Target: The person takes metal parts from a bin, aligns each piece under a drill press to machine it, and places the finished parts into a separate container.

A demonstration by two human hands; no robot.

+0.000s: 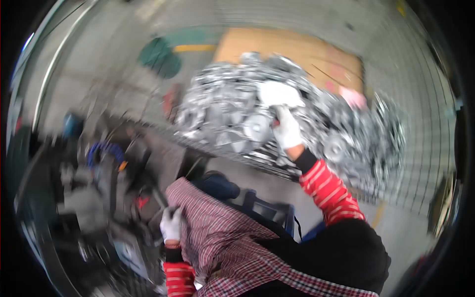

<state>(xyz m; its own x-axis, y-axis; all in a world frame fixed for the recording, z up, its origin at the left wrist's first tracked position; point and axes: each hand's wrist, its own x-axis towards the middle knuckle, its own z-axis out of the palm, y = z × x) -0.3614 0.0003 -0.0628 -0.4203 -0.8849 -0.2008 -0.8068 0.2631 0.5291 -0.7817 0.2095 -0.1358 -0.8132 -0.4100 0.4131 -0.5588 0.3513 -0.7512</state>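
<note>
My right hand (288,132), in a white glove, reaches over a large heap of silvery metal parts (213,106). Its fingers are closed on the near edge of a bright, flat metal part (280,94), whose surface is washed out by glare. Down at the left, my left hand (171,225), also gloved, is beside the dark machine (131,198). Its fingers are curled at the end of a dark bar (159,198); blur hides the exact grip. A checked cloth garment (217,213) covers my front, next to the left hand.
Behind the heap rises a brown cardboard sheet (292,47), with a pink piece (352,97) at its right. Wire mesh (415,123) stands on the right. A blue frame (269,208) is between me and the heap. A blue coiled hose (104,150) lies on the machine.
</note>
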